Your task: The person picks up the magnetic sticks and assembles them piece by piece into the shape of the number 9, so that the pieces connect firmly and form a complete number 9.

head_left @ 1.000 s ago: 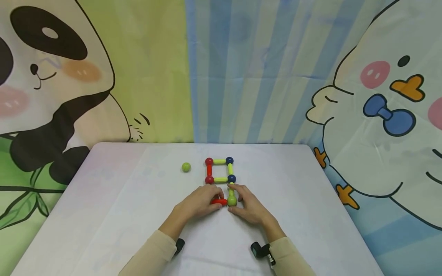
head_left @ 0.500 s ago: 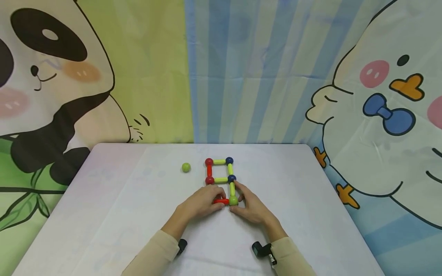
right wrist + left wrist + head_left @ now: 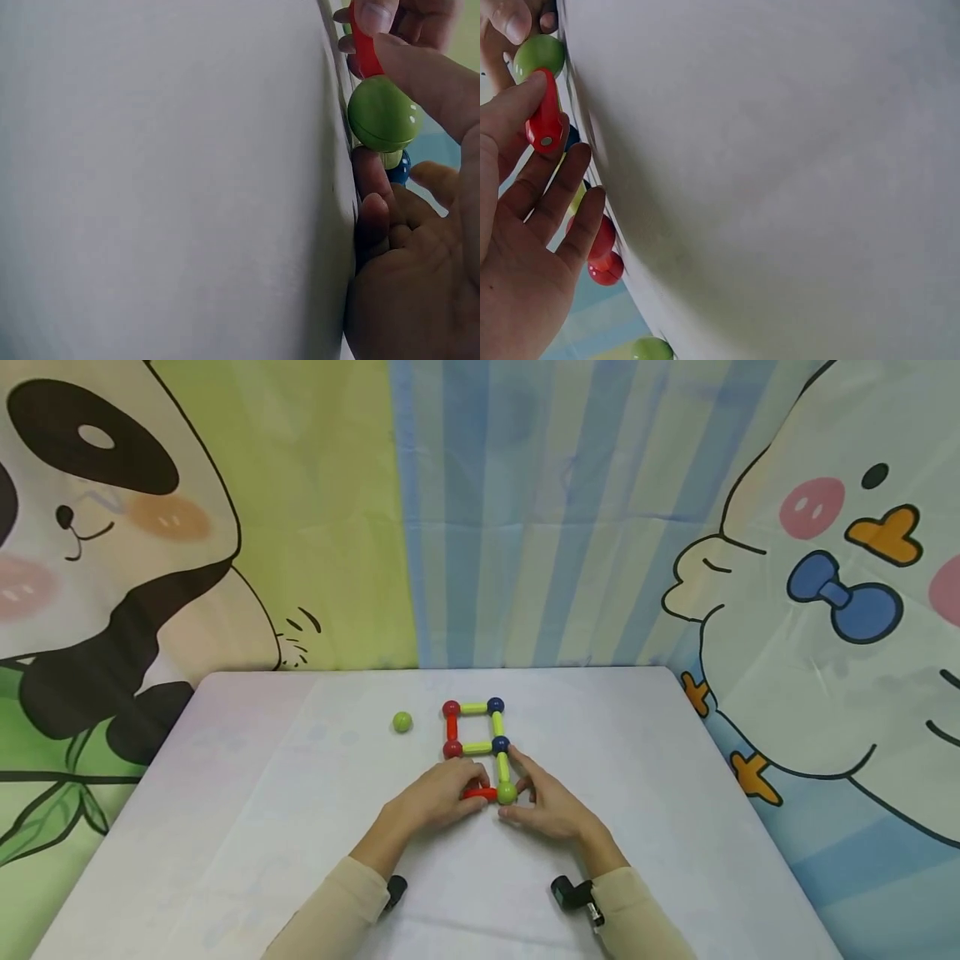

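Observation:
My left hand [image 3: 438, 793] pinches a red magnetic stick [image 3: 546, 124] between thumb and fingers; a metal dot shows on its free end. The stick's other end meets a green ball [image 3: 507, 792]. My right hand [image 3: 551, 797] holds this ball, thumb at its near side and fingers curled beside it, the index finger reaching up to a blue ball [image 3: 500, 744]. A yellow-green stick [image 3: 503, 768] links the two balls. Beyond the hands lies a square of sticks, with red balls [image 3: 451, 708] at its left corners and blue ones at its right.
A loose green ball [image 3: 402, 722] lies left of the square on the white table [image 3: 247, 827]. Behind the table's far edge hangs a cartoon-printed curtain [image 3: 525, 527]. Both wrists wear small black cameras [image 3: 570, 893].
The green ball with its stick has shifted slightly right, and the red stick with it. My right index finger has moved up to the blue ball. The view has tilted slightly.

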Motion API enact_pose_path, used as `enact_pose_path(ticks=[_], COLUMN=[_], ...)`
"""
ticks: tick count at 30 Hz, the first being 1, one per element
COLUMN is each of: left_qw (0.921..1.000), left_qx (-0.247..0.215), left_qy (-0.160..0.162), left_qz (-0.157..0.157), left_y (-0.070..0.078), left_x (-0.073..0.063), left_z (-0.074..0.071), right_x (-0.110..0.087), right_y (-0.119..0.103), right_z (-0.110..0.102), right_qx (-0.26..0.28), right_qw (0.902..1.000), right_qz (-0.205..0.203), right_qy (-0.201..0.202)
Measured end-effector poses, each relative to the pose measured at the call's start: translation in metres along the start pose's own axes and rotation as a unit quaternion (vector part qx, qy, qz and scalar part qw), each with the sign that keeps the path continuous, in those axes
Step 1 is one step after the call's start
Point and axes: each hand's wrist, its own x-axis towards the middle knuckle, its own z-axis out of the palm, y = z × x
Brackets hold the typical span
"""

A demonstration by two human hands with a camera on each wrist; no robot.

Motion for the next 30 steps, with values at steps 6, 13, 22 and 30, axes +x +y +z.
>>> enact_pose_path(ticks=[6, 13, 22, 30], left_qw=[0.9999, 0.9996, 0.9954, 0.9838], left_qx=[-0.011, -0.026, -0.068, -0.035], left_qy=[0.0, -0.002, 0.046, 0.163], left_qz=[-0.003, -0.006, -0.049, -0.065], left_y=[-0.002, -0.008, -0.03, -0.051], left_x=[0.001, -0.005, -0.014, -0.012], left_z=[0.001, -0.004, -0.026, -0.042], right_x=[0.0, 0.001, 0.009, 0.019], right_y=[-0.002, -0.011, -0.023, -0.033], right_z=[-0.009, -0.008, -0.002, 0.014], right_qx=[-0.001, -0.027, -0.113, -0.154], right_qw=[0.9997, 0.9987, 0.9897, 0.9832], right_qz=[-0.004, -0.04, -0.08, -0.097], right_qy=[-0.026, -0.017, 0.035, 0.017])
